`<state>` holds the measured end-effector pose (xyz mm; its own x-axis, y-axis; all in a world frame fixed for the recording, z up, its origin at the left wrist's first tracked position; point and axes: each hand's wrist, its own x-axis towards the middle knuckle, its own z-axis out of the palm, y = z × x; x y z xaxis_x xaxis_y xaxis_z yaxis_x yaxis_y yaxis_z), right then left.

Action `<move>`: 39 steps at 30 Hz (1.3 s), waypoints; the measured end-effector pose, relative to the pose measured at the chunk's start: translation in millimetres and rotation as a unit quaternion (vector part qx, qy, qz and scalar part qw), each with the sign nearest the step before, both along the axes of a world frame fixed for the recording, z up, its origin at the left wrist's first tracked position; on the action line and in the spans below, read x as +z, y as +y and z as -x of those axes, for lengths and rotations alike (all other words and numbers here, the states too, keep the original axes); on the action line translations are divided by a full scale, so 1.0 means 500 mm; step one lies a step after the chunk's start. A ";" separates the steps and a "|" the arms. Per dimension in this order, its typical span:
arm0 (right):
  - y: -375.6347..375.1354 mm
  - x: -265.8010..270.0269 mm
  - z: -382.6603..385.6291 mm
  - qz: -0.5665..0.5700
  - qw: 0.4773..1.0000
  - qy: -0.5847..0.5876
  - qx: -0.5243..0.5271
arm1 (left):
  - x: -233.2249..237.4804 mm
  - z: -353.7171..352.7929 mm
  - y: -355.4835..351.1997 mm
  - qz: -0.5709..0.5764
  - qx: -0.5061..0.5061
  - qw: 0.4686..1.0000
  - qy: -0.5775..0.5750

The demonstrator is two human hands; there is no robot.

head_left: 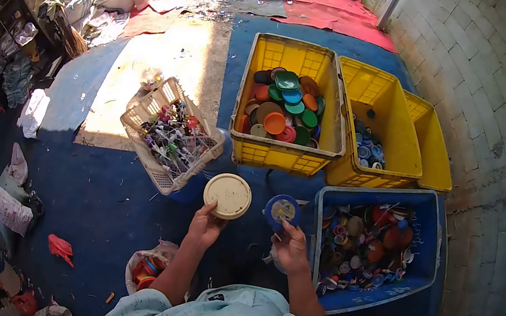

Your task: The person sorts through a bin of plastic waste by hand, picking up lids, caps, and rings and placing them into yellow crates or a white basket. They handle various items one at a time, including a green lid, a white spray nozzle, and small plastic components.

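Note:
My left hand [206, 224] holds a round cream-coloured lid [227, 195] up in front of me. My right hand [291, 247] grips a smaller blue lid [282, 210] with a pale mark in its middle. Both lids hover over the blue floor, just in front of a yellow crate [254, 151] filled with several coloured lids. To the right of my right hand stands a blue crate [432, 257] full of mixed caps and lids.
A beige basket [137, 121] with small mixed items sits to the left. Two more yellow crates [399, 136] stand at the right by a white brick wall [483, 83]. A bag of caps [145, 269] lies by my left elbow. Scraps and sacks litter the left side.

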<state>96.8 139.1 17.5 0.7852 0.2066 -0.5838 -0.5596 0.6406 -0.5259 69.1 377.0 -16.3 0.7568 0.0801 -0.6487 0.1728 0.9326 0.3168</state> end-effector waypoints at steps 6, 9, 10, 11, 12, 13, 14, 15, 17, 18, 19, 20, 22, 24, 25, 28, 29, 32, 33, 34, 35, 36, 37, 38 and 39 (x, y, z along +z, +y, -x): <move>0.012 -0.034 -0.118 0.049 0.997 -0.007 -0.058 | 0.002 -0.200 -0.014 0.045 -0.049 0.998 -0.009; 0.025 -0.052 -0.216 0.063 0.995 -0.028 -0.069 | 0.001 -0.318 -0.017 0.042 -0.070 0.997 0.008; 0.030 -0.058 -0.257 0.063 0.995 -0.037 -0.072 | -0.003 -0.358 -0.017 0.051 -0.070 0.996 -0.002; 0.034 -0.062 -0.299 0.059 0.994 -0.044 -0.078 | -0.013 -0.399 -0.017 0.060 -0.070 0.996 -0.011; 0.038 -0.069 -0.344 0.060 0.994 -0.047 -0.074 | -0.022 -0.439 -0.017 0.069 -0.069 0.995 -0.020; 0.043 -0.080 -0.397 0.060 0.994 -0.050 -0.070 | -0.027 -0.482 -0.016 0.044 -0.071 0.996 -0.010; 0.050 -0.091 -0.445 0.059 0.995 -0.050 -0.069 | -0.033 -0.528 -0.016 0.018 -0.070 0.997 0.012; 0.059 -0.099 -0.492 0.051 0.993 -0.057 -0.092 | -0.030 -0.571 -0.022 -0.006 -0.070 0.997 0.038; 0.071 -0.135 -0.587 0.031 0.992 -0.054 -0.111 | -0.116 -0.657 -0.009 0.017 -0.111 0.994 -0.002; 0.075 -0.143 -0.635 0.021 0.991 -0.055 -0.119 | -0.148 -0.705 -0.006 0.034 -0.114 0.993 0.009; 0.075 -0.136 -0.675 0.029 0.993 -0.035 -0.109 | -0.161 -0.748 -0.008 0.052 -0.115 0.992 0.020; 0.077 -0.138 -0.712 0.018 0.993 -0.028 -0.111 | -0.176 -0.785 -0.010 0.070 -0.114 0.990 0.033; 0.080 -0.137 -0.781 -0.001 0.994 -0.015 -0.112 | -0.132 -0.847 -0.030 0.040 -0.084 0.993 0.076; 0.087 -0.133 -0.836 0.009 0.988 -0.038 -0.148 | -0.123 -0.898 -0.035 0.033 -0.061 0.997 0.044; 0.087 -0.140 -0.859 0.014 0.986 -0.046 -0.159 | -0.124 -0.917 -0.029 0.017 -0.066 0.997 0.041; 0.078 -0.190 -0.906 0.004 0.986 -0.047 -0.157 | -0.131 -0.956 -0.009 0.035 -0.065 0.996 0.045; 0.075 -0.225 -0.918 0.008 0.988 -0.026 -0.154 | -0.142 -0.962 -0.003 0.029 -0.096 0.994 0.036; 0.080 -0.181 -0.890 0.070 0.980 0.157 -0.095 | -0.122 -0.940 -0.006 -0.077 -0.100 0.971 0.201; 0.084 -0.151 -0.882 0.097 0.966 0.232 -0.067 | -0.126 -0.931 -0.002 -0.087 -0.101 0.963 0.235; 0.082 -0.175 -0.867 0.095 0.968 0.227 -0.051 | -0.150 -0.910 0.006 -0.058 -0.103 0.963 0.242; 0.077 -0.221 -0.840 0.093 0.970 0.222 -0.036 | -0.172 -0.887 0.017 -0.046 -0.106 0.965 0.237; 0.072 -0.261 -0.815 0.090 0.972 0.215 -0.022 | -0.179 -0.865 0.025 -0.035 -0.109 0.966 0.232; 0.070 -0.262 -0.790 0.084 0.977 0.193 -0.029 | -0.165 -0.838 0.028 -0.039 -0.115 0.969 0.216; 0.068 -0.265 -0.763 0.077 0.983 0.160 -0.046 | -0.152 -0.808 0.031 -0.043 -0.124 0.971 0.201; 0.071 -0.222 -0.729 0.071 0.987 0.129 -0.070 | -0.144 -0.784 0.035 -0.068 -0.123 0.970 0.200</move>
